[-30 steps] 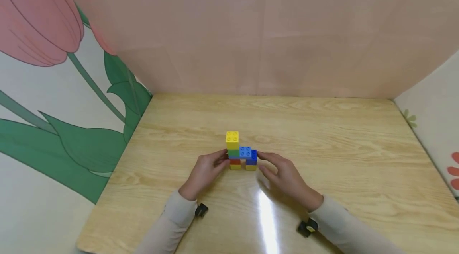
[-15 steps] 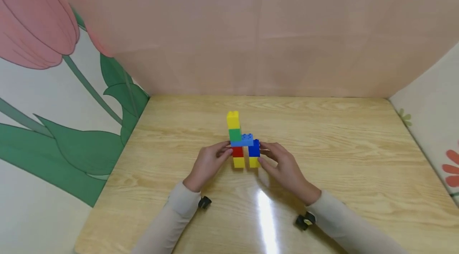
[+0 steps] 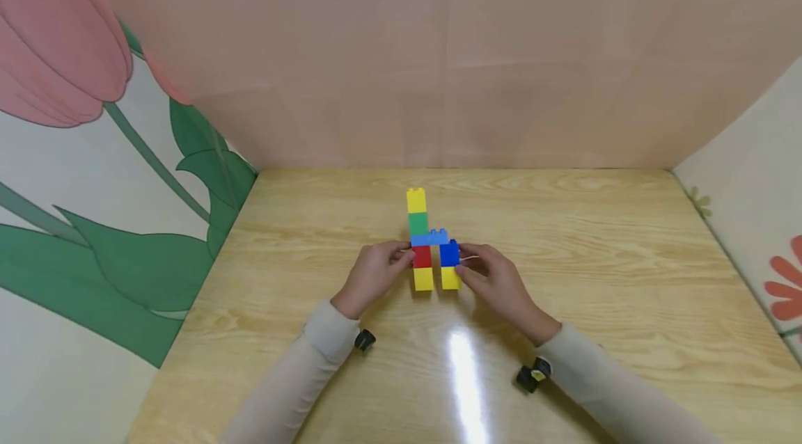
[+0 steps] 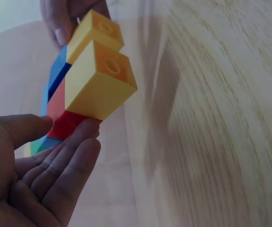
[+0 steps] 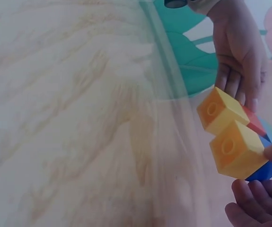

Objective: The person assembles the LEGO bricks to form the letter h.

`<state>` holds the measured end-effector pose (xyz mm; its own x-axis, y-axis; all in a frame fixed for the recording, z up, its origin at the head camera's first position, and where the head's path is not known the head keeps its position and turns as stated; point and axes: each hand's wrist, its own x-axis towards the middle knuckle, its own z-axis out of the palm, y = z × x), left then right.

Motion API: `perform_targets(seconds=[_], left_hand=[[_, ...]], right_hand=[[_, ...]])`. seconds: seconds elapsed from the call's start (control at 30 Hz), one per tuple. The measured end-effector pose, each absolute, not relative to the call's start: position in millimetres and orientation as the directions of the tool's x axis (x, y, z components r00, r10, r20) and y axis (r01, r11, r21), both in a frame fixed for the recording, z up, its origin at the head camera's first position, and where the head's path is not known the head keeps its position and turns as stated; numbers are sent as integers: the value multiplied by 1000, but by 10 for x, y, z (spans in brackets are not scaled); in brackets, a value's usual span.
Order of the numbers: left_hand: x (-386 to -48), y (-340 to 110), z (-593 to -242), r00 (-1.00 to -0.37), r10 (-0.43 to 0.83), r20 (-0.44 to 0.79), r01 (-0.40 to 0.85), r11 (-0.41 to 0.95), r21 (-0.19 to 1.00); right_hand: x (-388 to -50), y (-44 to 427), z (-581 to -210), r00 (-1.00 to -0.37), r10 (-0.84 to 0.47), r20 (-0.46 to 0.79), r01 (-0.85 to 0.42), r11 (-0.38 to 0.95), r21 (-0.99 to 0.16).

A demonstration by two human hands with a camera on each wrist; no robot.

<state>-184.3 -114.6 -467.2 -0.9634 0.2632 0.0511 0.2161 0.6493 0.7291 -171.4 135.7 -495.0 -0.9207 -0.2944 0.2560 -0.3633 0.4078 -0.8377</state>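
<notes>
A toy-brick figure is held up off the table, its studs pointing away from me. One column has a yellow brick (image 3: pixel 416 200) on top, then a green brick (image 3: pixel 418 223), a light blue brick (image 3: pixel 429 239), a red brick (image 3: pixel 422 257) and a yellow brick at the foot. Under the light blue brick's right end, a dark blue brick (image 3: pixel 450 254) sits on another yellow brick (image 3: pixel 450 278). My left hand (image 3: pixel 374 273) pinches the red brick from the left. From the right, my right hand (image 3: pixel 501 282) pinches the dark blue and yellow leg. Both yellow undersides show in the wrist views.
A wooden table (image 3: pixel 564 235) lies below, with a glare streak near its front. A pink curtain-like backdrop (image 3: pixel 438 54) stands behind it. Flower-patterned panels (image 3: pixel 207 221) flank the sides. Black wrist cameras (image 3: pixel 533 374) hang by both sleeves.
The brick figure has risen from the table and tipped back, so its front faces me. Both hands have moved up slightly with it, and the figure has shifted a little right in view.
</notes>
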Motion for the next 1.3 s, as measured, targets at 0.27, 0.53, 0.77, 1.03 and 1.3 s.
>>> perform_targets(seconds=[0.27, 0.53, 0.77, 1.03, 1.3], left_hand=[[-1921, -1079, -4707, -956, 293, -4, 198, 655, 729], [-1985, -1033, -4728, -946, 321, -44, 186, 648, 738], [-2006, -1013, -4818, -941, 325, -95, 150, 652, 743], [-2028, -1003, -4866, -933, 337, -128, 141, 669, 730], [-2042, -988, -4870, -922, 355, -153, 125, 649, 751]], right_hand=[[-1779, 1406, -4961, -940, -281, 194, -309, 454, -836], [-1856, 1459, -5047, -945, -309, 108, -259, 505, -823], [-1870, 1493, -5094, -934, -351, 72, -249, 490, -835], [-1897, 1499, -5082, -921, -389, -7, -225, 547, -806], [-1950, 1514, -5058, -910, -414, -34, -230, 572, -787]])
